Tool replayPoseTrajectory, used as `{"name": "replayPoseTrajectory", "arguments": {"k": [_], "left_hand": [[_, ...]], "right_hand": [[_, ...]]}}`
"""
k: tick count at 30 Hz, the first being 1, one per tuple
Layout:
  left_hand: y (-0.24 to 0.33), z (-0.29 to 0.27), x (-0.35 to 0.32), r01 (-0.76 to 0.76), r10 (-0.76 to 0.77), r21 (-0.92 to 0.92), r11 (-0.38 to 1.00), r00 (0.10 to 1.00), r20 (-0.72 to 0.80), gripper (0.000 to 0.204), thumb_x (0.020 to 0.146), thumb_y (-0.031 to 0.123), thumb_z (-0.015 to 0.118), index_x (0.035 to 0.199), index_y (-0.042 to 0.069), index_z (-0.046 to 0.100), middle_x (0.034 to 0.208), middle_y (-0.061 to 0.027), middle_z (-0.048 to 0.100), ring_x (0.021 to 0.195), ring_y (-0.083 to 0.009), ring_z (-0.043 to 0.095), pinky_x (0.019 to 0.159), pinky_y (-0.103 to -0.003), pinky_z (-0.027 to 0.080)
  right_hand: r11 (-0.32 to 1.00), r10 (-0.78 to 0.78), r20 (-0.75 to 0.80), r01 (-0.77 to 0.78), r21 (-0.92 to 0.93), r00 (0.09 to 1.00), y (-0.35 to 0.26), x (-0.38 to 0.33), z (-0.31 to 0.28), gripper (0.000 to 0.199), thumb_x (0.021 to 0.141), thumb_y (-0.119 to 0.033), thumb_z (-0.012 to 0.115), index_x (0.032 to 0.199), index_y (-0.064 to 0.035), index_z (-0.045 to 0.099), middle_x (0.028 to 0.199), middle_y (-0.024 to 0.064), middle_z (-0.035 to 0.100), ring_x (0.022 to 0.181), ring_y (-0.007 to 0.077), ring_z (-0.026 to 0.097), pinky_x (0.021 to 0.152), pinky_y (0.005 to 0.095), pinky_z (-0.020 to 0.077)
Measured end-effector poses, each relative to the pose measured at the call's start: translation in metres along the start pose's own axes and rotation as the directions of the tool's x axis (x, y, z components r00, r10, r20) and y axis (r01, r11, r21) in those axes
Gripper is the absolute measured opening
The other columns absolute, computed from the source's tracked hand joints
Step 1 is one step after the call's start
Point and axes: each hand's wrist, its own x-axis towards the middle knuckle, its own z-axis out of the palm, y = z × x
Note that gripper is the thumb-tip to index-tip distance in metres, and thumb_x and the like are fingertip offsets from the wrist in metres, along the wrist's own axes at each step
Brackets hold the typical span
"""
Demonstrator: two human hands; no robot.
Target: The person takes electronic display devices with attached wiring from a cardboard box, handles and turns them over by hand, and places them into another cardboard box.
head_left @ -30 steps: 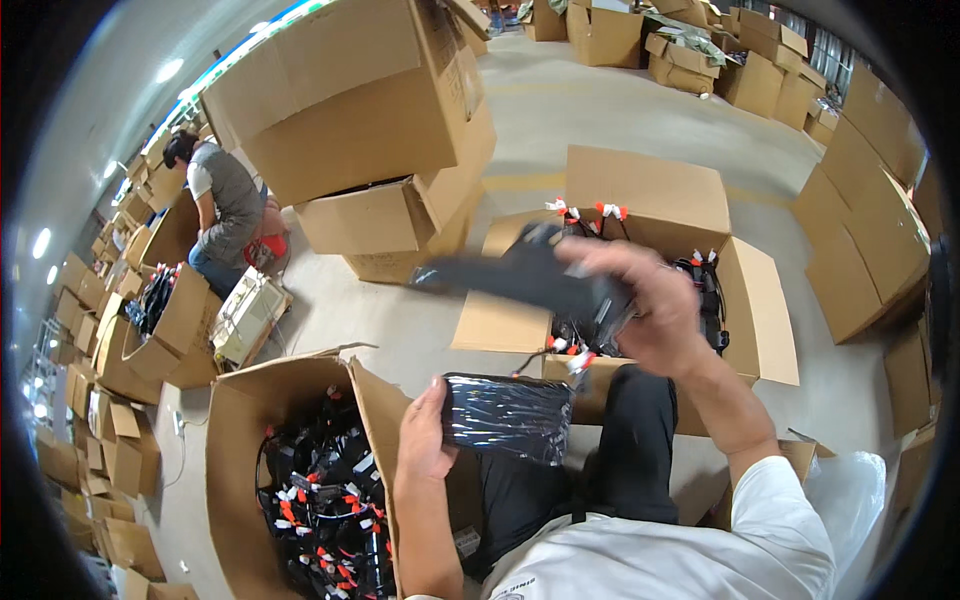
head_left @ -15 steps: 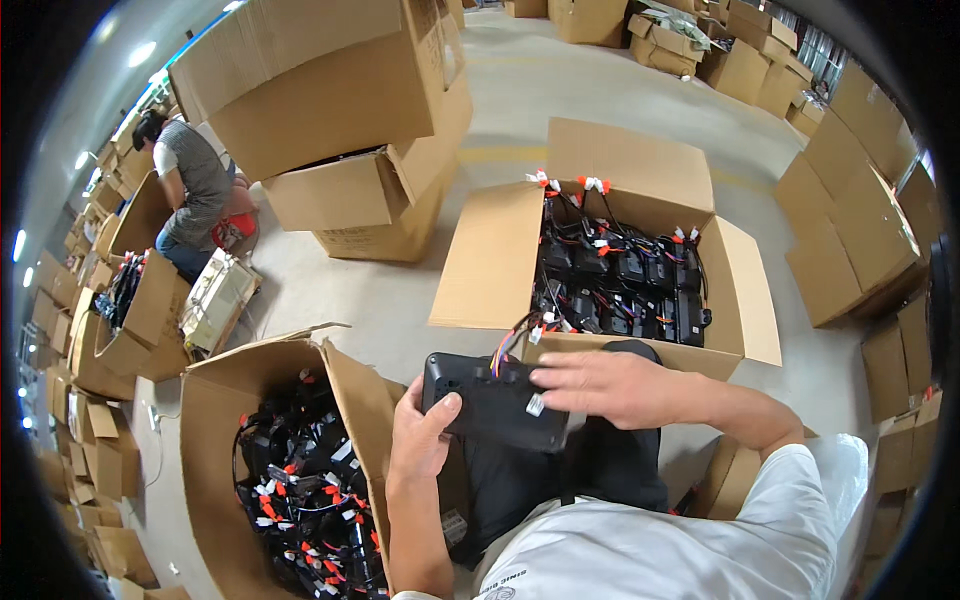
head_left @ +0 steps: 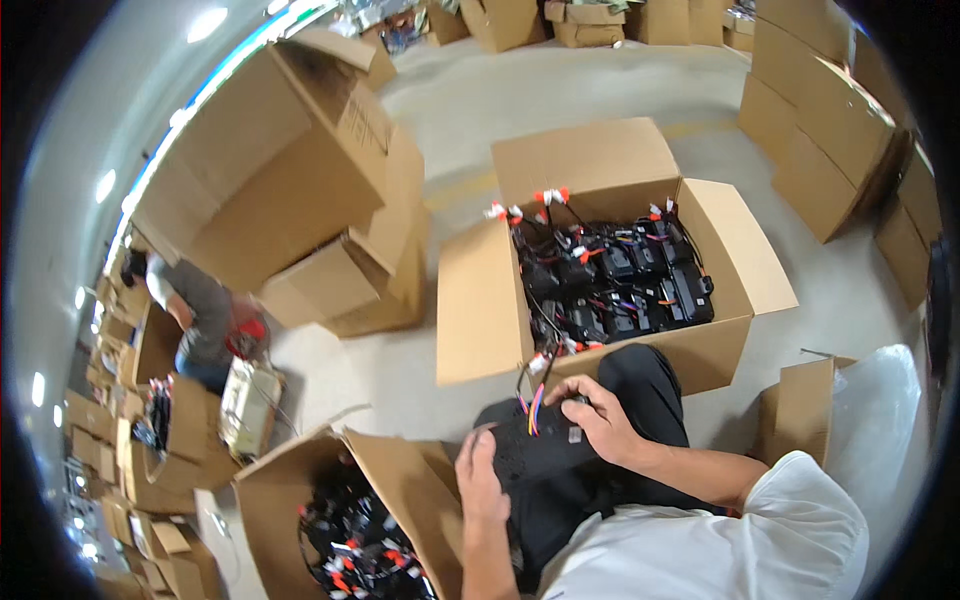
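Above my lap I hold a flat black electronic box (head_left: 545, 452) with a small white label and a bundle of coloured wires at its far edge. My left hand (head_left: 482, 482) grips its left end, slightly smeared by motion. At the far right corner, my right hand (head_left: 605, 422) closes on it with thumb and fingers. Just ahead stands an open carton (head_left: 660, 350) where similar black boxes (head_left: 610, 285) lie in rows, their red and white connectors up. A second open carton (head_left: 400, 490) at lower left holds a jumble of black units (head_left: 360, 540) with wires.
Large stacked cartons (head_left: 350, 210) rise at far left, beside a person (head_left: 205, 310) bending over a box. A pale bundle (head_left: 250, 410) stands on the floor near them. Tall cartons (head_left: 820, 130) line the right, and a small carton (head_left: 800, 400) with clear plastic sits by my right side.
The black box has moved right and down in the picture and lies flatter. My right hand now grips its far right corner instead of hovering over it. The view has turned.
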Motion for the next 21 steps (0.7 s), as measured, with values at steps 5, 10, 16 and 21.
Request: {"name": "replayPoseTrajectory", "arguments": {"k": [5, 10, 16, 21], "left_hand": [[-0.011, 0.017, -0.008, 0.040, -0.040, -0.034, 0.999, 0.999, -0.012, 0.029, 0.097, 0.019, 0.056, 0.114, -0.003, 0.063, 0.103, -0.0099, 0.067, 0.091, -0.0188, 0.067, 0.082, -0.032, 0.056], [-0.018, 0.018, -0.006, 0.082, -0.083, 0.003, 0.997, 0.995, 0.062, 0.033, 0.102, 0.027, 0.052, 0.114, -0.002, 0.061, 0.103, -0.0108, 0.068, 0.090, -0.0179, 0.067, 0.081, -0.033, 0.057], [-0.025, 0.024, -0.006, 0.159, -0.157, -0.030, 0.987, 0.986, 0.056, 0.037, 0.103, 0.033, 0.050, 0.105, -0.001, 0.063, 0.092, -0.0091, 0.068, 0.080, -0.0172, 0.067, 0.075, -0.032, 0.057], [-0.034, 0.021, -0.007, 0.113, -0.112, 0.054, 0.992, 0.993, -0.024, 0.030, 0.100, 0.028, 0.055, 0.101, 0.000, 0.064, 0.090, -0.0066, 0.067, 0.077, -0.0155, 0.065, 0.071, -0.031, 0.055]], "right_hand": [[0.997, 0.065, -0.024, -0.064, 0.035, 0.998, 0.011, -0.008, -0.016, 0.018, 0.099, -0.015, 0.048, 0.103, -0.0020, 0.060, 0.095, -0.0002, 0.056, 0.089, 0.0084, 0.050, 0.084, 0.0240, 0.0406], [0.998, 0.049, -0.081, -0.052, -0.037, 0.996, 0.028, -0.013, -0.027, 0.024, 0.101, -0.022, 0.048, 0.100, -0.0006, 0.056, 0.085, 0.0004, 0.051, 0.080, 0.0095, 0.046, 0.074, 0.0262, 0.0401], [0.998, 0.069, -0.033, -0.070, -0.012, 0.997, 0.032, -0.013, -0.034, 0.025, 0.101, -0.022, 0.047, 0.101, 0.0014, 0.055, 0.091, 0.0047, 0.055, 0.086, 0.0119, 0.050, 0.081, 0.0282, 0.0435], [0.992, 0.106, -0.003, -0.106, -0.072, 0.994, 0.033, -0.020, -0.036, 0.032, 0.101, -0.029, 0.052, 0.109, 0.0024, 0.053, 0.098, 0.0094, 0.061, 0.090, 0.0162, 0.057, 0.083, 0.0318, 0.0473]]}}
